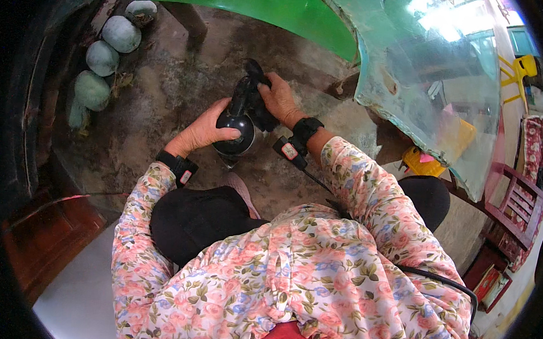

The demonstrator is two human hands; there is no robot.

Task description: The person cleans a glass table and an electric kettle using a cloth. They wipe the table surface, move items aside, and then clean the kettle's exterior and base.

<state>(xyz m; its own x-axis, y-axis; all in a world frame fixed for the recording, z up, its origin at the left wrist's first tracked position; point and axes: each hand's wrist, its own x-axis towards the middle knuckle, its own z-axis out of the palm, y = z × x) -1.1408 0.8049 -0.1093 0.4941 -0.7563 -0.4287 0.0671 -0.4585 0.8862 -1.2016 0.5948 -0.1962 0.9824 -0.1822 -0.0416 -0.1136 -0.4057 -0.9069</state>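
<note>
A glossy black object with a rounded body (237,138) and a narrow neck stands low before me, over the floor; its exact kind is unclear. My left hand (200,129) grips the rounded body from the left, with the thumb across its top. Beyond it, my right hand (279,99) pinches a dark, limp piece that looks like cloth (261,112), beside the neck. How far this piece wraps the neck is hard to tell. A pale, shiny rim shows around the body's lower edge.
Several pale waxy gourds (121,34) line the floor at the left. A glass pane (420,85) with a rough edge slants in at right, near a yellow object (422,161). Green sheeting (260,12) spans the far side. A wooden chair (517,205) stands at far right.
</note>
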